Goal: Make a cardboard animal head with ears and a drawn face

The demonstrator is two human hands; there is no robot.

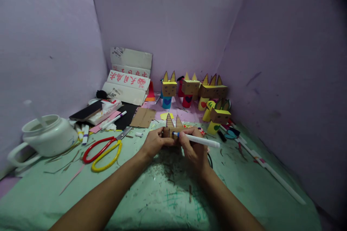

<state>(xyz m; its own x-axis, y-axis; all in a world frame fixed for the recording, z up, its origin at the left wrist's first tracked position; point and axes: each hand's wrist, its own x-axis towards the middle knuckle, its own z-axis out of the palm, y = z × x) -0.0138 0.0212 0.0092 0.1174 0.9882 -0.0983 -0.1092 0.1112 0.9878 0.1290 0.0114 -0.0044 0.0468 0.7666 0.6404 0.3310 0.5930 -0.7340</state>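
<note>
Here at the green-covered table (151, 202), both hands meet in the middle, and both are occupied! The left hand (154, 142) has its grip closed on a two-horned cardboard head (170, 132), thumb across the front, steadying it just above the table's centre. Over on the other side, the right hand (193, 149) has its fingers pinched around a white marker (203, 140), the barrel slanting out to the right and the blue tip right up at the cardboard front.

Straight behind, what a line-up! A blue-tubed figure (167, 101) stands upright with two striped horns, a red-tubed figure (187, 101) is beside it, and a wide three-horned head (214, 91) comes next along. Nearer, to the right, a yellow-tubed figure (213, 127) shows off a green spot.

Off to the left, scissors (117, 139) lie with one red and one yellow handle, between the hands and a white pot (48, 139) with a stick leaning inside. Beyond them, a phone (86, 111) sits next to a soft white packet (105, 111), and a folded white carton (127, 83) with red lettering leans at the back. Far right, a long white rod (282, 182) stretches diagonally across the cover.
</note>
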